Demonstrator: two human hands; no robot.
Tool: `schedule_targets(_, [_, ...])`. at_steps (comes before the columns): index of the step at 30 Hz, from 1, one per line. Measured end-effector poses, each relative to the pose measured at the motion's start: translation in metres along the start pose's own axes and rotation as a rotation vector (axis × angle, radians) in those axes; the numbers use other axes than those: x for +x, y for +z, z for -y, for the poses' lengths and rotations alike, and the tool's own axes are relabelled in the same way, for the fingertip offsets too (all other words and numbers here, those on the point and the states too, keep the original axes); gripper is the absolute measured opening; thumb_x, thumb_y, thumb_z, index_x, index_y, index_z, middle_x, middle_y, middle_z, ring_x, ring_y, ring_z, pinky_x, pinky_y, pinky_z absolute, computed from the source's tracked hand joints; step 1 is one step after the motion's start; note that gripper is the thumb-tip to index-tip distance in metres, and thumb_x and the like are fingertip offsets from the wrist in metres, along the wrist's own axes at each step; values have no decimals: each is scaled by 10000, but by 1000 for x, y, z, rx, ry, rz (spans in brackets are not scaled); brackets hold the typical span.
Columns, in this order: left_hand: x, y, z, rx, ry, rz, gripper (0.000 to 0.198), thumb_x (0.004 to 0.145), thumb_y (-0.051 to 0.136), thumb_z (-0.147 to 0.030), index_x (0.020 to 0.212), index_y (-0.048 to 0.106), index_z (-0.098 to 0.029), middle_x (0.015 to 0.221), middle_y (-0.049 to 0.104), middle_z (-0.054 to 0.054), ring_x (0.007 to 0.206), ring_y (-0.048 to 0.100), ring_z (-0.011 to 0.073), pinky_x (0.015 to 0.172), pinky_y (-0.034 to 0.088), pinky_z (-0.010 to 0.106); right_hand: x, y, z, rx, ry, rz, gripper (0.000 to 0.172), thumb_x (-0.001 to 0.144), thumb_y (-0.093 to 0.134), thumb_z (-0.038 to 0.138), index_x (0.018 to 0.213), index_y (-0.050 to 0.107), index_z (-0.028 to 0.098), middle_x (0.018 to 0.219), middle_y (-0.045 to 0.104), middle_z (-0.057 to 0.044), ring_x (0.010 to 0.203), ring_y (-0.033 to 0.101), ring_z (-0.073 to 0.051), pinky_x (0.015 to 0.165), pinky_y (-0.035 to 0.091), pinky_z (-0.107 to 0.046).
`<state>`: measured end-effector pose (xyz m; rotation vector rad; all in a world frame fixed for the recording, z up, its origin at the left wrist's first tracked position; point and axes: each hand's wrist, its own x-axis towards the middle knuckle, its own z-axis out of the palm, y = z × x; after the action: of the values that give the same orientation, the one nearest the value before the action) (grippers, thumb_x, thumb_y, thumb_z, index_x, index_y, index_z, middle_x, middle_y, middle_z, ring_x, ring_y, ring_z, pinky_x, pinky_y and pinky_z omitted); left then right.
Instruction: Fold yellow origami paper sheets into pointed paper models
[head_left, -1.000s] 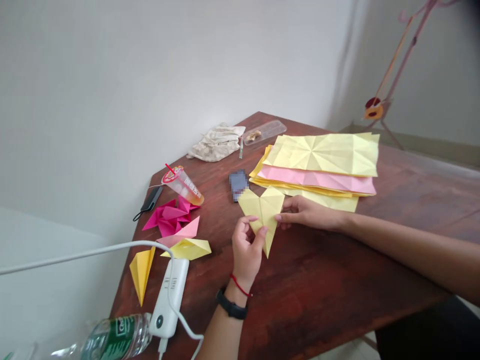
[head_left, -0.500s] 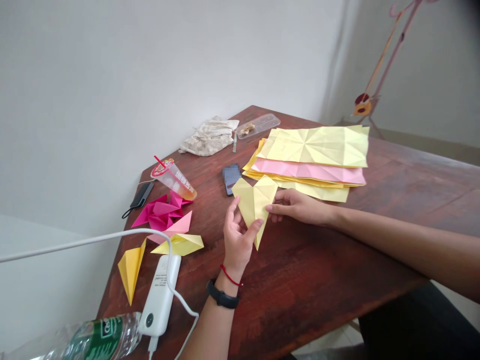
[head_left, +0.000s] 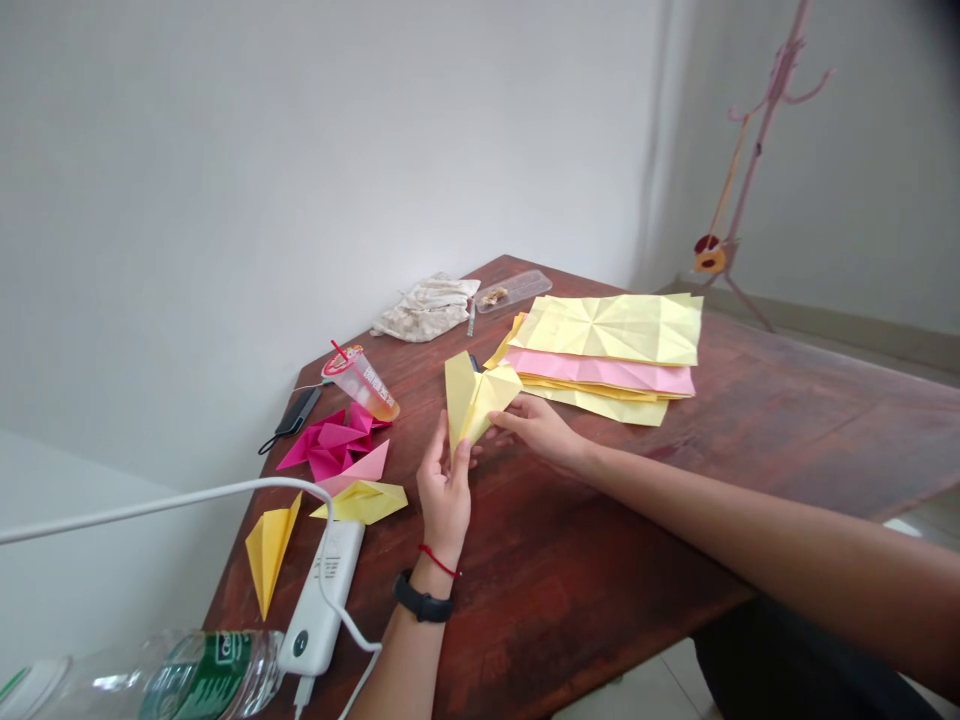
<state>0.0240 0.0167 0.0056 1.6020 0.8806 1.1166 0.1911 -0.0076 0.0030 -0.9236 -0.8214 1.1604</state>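
Note:
A folded pale yellow paper point(head_left: 480, 392), pointed at the bottom with two flaps spread at the top, is held above the wooden table point(head_left: 600, 560). My left hand point(head_left: 444, 490) grips its lower point between thumb and fingers. On its right edge, my right hand point(head_left: 536, 428) pinches the paper with thumb and fingertips. Left of my hands lie folded papers: a bright pink group point(head_left: 334, 440), a light pink piece point(head_left: 364, 468), a pale yellow piece point(head_left: 367, 502) and an orange-yellow piece point(head_left: 271, 550). A phone is mostly hidden behind the held paper.
A stack of creased paper sheets point(head_left: 607, 330) lies at the back right. Around the left side are a plastic cup point(head_left: 367, 385), a black device point(head_left: 298, 412), a white power bank point(head_left: 322, 600) with its cable, and a water bottle point(head_left: 202, 675). Behind sit a cloth point(head_left: 427, 308) and clear tray point(head_left: 517, 290).
The held paper has turned and its two flaps now stand further apart, with a fold showing between them. Both hands have shifted left in view. The camera view has moved too.

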Motion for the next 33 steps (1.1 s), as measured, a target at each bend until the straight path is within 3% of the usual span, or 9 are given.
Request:
schedule_targets(4, [-1, -1, -5, 60, 102, -20, 728, 873, 713, -425, 1509, 431, -210, 1299, 670, 140, 929, 733, 224, 791, 602, 305, -3, -14, 12, -69, -15, 61, 261, 744, 774, 390, 848, 702, 162, 789, 745, -50, 713, 692, -186, 652, 564, -291])
schedule_targets(7, [-4, 2, -2, 171, 199, 28, 445, 880, 707, -382, 1285, 672, -201, 1260, 680, 122, 958, 715, 214, 800, 589, 285, -4, -23, 20, -67, -8, 56, 240, 734, 779, 365, 854, 692, 177, 848, 749, -40, 758, 696, -188, 709, 563, -303])
schedule_targets(9, [-6, 4, 2, 209, 215, 67, 328, 889, 694, -351, 1175, 735, -197, 1191, 706, 112, 914, 714, 200, 778, 585, 277, -3, -26, 22, -49, -18, 57, 230, 712, 798, 335, 835, 673, 185, 851, 743, -25, 771, 695, -188, 733, 562, -314])
schedule_targets(14, [-9, 7, 8, 170, 104, 105, 436, 892, 688, -323, 1300, 665, -170, 1074, 758, 109, 762, 718, 175, 751, 588, 292, -4, -24, 21, -51, -13, 106, 295, 661, 851, 331, 795, 635, 181, 786, 727, -12, 746, 695, -194, 722, 562, -330])
schedule_targets(19, [-10, 9, 2, 119, 41, 125, 422, 869, 713, -347, 1242, 700, -151, 1132, 757, 119, 910, 740, 243, 832, 595, 346, -6, -25, 17, -90, 27, 228, 325, 639, 876, 385, 787, 677, 174, 800, 743, -20, 773, 691, -195, 755, 552, -332])
schedule_targets(22, [-11, 11, -1, 42, 2, 197, 368, 861, 721, -349, 1178, 730, -162, 1136, 759, 106, 1011, 729, 265, 896, 577, 355, -5, -26, 12, -118, 47, 270, 353, 607, 892, 404, 778, 692, 170, 787, 742, -16, 758, 684, -189, 746, 542, -316])
schedule_targets(25, [-12, 14, 0, -34, -20, 248, 335, 859, 718, -323, 1160, 729, -175, 1133, 760, 97, 1049, 721, 259, 933, 562, 351, -4, -26, 7, -152, 42, 233, 393, 593, 892, 448, 780, 687, 169, 772, 734, -18, 733, 680, -191, 732, 535, -317])
schedule_targets(28, [-12, 16, 2, -52, -14, 216, 314, 851, 710, -299, 1138, 724, -172, 1111, 763, 102, 1047, 721, 265, 921, 567, 353, -4, -27, 6, -317, -37, 174, 393, 611, 873, 488, 735, 668, 177, 724, 700, -9, 688, 638, -178, 671, 498, -294])
schedule_targets(33, [-12, 18, 4, -22, 25, 262, 245, 864, 674, -290, 1068, 692, -156, 1000, 768, 101, 857, 734, 220, 760, 595, 299, -5, -28, 6, -593, -159, 127, 412, 700, 801, 552, 680, 628, 178, 652, 611, 11, 619, 522, -144, 584, 394, -266])
